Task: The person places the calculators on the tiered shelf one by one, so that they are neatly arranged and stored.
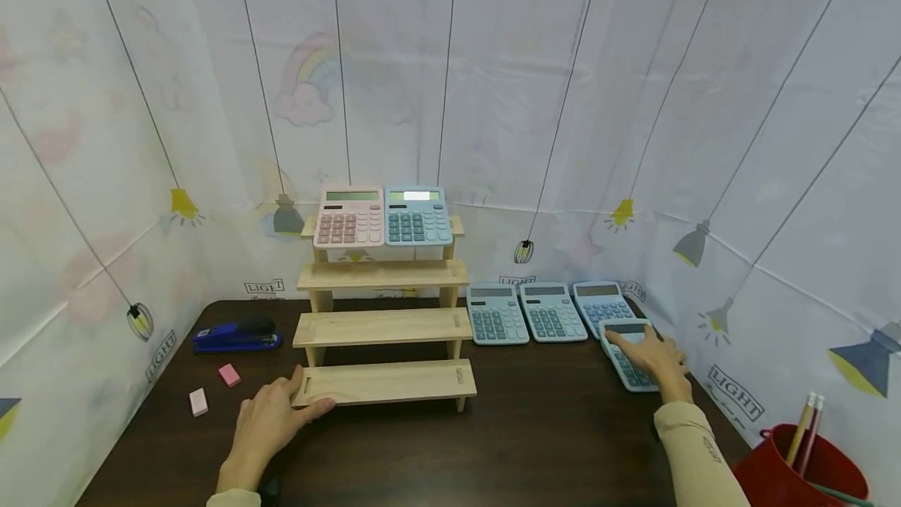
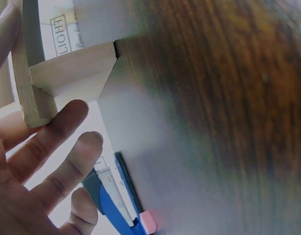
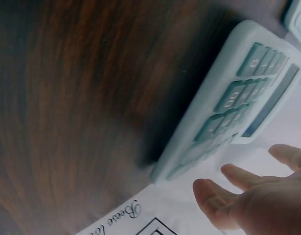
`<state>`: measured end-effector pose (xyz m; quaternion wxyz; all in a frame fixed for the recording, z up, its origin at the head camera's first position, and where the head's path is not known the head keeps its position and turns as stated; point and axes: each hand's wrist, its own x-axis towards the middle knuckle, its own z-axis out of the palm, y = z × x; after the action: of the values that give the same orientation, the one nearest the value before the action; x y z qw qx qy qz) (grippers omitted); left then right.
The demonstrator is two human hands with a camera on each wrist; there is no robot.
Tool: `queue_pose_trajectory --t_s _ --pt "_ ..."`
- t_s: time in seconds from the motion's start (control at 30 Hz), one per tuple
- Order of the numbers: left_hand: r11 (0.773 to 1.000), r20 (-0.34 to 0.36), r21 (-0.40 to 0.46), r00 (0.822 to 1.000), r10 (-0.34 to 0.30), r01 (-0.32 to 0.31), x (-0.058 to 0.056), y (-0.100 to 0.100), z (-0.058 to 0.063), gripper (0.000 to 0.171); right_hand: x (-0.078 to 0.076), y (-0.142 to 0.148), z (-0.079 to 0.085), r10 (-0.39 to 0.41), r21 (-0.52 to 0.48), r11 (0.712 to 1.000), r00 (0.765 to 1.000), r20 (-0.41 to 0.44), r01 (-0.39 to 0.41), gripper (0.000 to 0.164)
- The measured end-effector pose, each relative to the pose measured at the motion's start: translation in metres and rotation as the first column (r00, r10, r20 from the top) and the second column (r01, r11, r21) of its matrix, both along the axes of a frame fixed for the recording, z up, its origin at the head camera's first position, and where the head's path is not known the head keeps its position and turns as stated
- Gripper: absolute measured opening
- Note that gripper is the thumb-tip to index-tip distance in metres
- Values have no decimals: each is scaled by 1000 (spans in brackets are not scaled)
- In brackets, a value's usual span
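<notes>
My left hand (image 1: 267, 422) grips the left end of the lowest step of a wooden tiered stand (image 1: 387, 383). Its thumb lies along the front edge; in the left wrist view, fingers (image 2: 74, 159) spread beside the corner. A pink calculator (image 1: 349, 217) and a blue calculator (image 1: 418, 217) lean on the top step. At the right, my right hand (image 1: 651, 358) is over a pale blue calculator (image 1: 629, 372), thumb across its display area. The right wrist view shows loosely extended fingers (image 3: 245, 178) apart from the keys; the thumb is hidden there.
Several calculators (image 1: 552, 311) lie in a row right of the stand. A blue stapler (image 1: 235, 337), pink eraser (image 1: 228, 375) and pale eraser (image 1: 199, 402) lie left. A red pencil cup (image 1: 770, 472) stands at front right. Patterned curtains (image 1: 528, 100) surround the dark table (image 1: 528, 452).
</notes>
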<state>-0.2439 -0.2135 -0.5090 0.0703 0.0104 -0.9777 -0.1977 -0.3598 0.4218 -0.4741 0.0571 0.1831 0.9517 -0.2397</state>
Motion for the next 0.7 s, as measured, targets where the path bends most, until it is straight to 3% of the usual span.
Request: queue_pose_trajectory --t_s 0.47,0.7 --pt "1000 -9 -4 1000 1 -1 0 0 -3 104 -3 13 -16 -60 -17 998 990 126 63 129" --pt "1000 -6 0 1000 5 -5 0 0 0 105 -4 12 -13 -15 -19 1000 987 161 18 135"
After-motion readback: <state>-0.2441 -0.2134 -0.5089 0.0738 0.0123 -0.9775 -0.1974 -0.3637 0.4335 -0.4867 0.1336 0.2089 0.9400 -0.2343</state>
